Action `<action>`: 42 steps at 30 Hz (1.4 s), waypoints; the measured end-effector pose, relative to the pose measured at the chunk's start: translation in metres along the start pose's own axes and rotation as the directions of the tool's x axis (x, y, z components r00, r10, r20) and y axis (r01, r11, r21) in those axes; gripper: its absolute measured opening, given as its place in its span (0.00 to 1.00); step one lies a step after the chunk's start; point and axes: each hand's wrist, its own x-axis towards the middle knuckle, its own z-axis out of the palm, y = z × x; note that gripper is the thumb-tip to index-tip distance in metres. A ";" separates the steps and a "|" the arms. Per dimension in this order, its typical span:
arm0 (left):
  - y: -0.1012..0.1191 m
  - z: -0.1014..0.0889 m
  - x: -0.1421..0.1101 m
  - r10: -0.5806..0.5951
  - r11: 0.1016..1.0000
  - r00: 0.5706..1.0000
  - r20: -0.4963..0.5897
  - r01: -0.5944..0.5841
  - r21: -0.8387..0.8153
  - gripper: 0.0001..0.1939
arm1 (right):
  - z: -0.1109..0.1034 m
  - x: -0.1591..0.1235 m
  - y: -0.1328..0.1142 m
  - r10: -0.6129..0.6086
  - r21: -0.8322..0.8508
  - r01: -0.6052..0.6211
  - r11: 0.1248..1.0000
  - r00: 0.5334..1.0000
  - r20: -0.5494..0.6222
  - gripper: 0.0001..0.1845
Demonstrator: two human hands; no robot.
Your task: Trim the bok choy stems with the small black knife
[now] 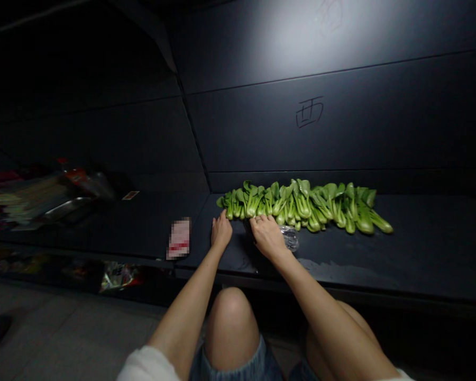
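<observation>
A long row of green bok choy lies on a dark shelf in front of me. My left hand rests at the left end of the row, fingers curled down onto the stems. My right hand lies just beside it, fingers bent over the stalks near the row's left part. A crumpled clear plastic bag sits under and to the right of my right hand. Whether either hand grips a stalk is hidden by the fingers.
A small red and white card lies on the shelf to the left of my hands. Packaged goods and a metal tray fill the far left. Dark panels rise behind, one bearing a scratched mark. My knees are below the shelf edge.
</observation>
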 end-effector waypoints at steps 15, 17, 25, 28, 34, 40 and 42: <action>0.003 0.000 -0.003 0.037 0.998 0.999 0.011 -0.037 0.052 0.25 | -0.006 -0.005 0.007 0.073 0.029 -0.072 0.997 0.997 -0.009 0.12; 0.004 -0.001 -0.003 0.047 0.997 0.999 0.017 -0.048 0.055 0.25 | -0.008 -0.006 0.011 0.090 0.050 -0.089 0.995 0.996 0.000 0.12; 0.006 -0.002 -0.003 0.066 0.995 0.998 0.019 -0.067 0.069 0.24 | -0.013 -0.009 0.014 0.070 0.066 -0.072 0.995 0.997 0.032 0.14; 0.005 -0.002 -0.003 0.061 0.995 0.998 0.022 -0.062 0.073 0.24 | -0.012 -0.007 0.013 0.061 0.055 -0.063 0.996 0.998 0.034 0.13; 0.005 0.000 -0.003 0.055 0.998 0.998 -0.002 -0.055 0.036 0.24 | -0.017 -0.008 0.020 0.076 0.036 -0.079 0.996 0.994 0.085 0.15; 0.005 0.001 -0.001 0.087 0.996 0.996 0.035 -0.088 0.026 0.25 | -0.015 -0.021 0.046 0.144 -0.015 -0.143 0.990 0.983 0.111 0.16; 0.006 0.000 -0.001 0.102 0.994 0.993 0.062 -0.104 0.029 0.26 | -0.013 -0.026 0.052 0.150 -0.021 -0.149 0.989 0.986 0.077 0.16</action>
